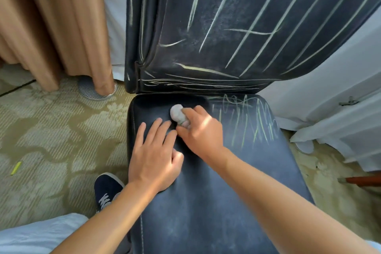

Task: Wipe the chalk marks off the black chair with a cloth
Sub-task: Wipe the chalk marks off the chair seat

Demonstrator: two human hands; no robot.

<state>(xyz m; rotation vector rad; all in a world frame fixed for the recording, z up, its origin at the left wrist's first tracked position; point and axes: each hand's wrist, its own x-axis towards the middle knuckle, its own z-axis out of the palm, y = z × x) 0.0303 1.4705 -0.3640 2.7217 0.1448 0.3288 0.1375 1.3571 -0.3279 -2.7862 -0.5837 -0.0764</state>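
The black chair (216, 202) fills the middle of the view, seat toward me and backrest rising behind. Pale green chalk marks (253, 121) scribble across the seat's far right part, and long chalk strokes (268, 27) cover the backrest. My right hand (201, 130) presses a small balled grey cloth (177, 114) onto the far left part of the seat. Flat on the seat just left of it lies my left hand (154, 156), fingers spread, holding nothing. The near part of the seat looks dusty grey without lines.
A tan curtain (51, 27) hangs at the left over a round floor vent (90, 90). A yellow chalk stick (16, 168) lies on the patterned carpet. My dark blue shoe (108, 189) stands beside the seat. White bedding (340, 109) crowds the right side.
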